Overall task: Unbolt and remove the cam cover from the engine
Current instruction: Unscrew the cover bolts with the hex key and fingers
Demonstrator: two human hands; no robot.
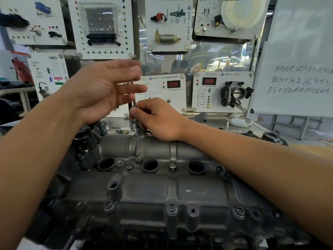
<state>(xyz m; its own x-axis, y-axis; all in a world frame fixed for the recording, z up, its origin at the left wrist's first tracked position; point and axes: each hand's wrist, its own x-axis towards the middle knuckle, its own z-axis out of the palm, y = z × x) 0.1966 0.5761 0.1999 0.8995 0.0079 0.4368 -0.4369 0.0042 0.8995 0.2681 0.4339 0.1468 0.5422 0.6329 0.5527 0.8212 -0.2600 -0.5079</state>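
Note:
The grey metal cam cover (153, 188) lies across the lower middle of the view, with three round plug holes and bolts along its front edge and middle row. A thin long tool shaft (134, 103) stands upright over a bolt at the cover's far edge. My right hand (160, 120) pinches the lower part of the shaft just above the bolt. My left hand (106, 89) is held above it with straight, spread fingers next to the upper end of the shaft; whether it touches the shaft I cannot tell.
Behind the engine stands a wall of white training panels, among them a throttle body panel (223, 92) and a control unit panel (101, 27). A whiteboard (299, 60) with handwriting fills the right. A white cable (239, 122) lies on the metal shelf behind the engine.

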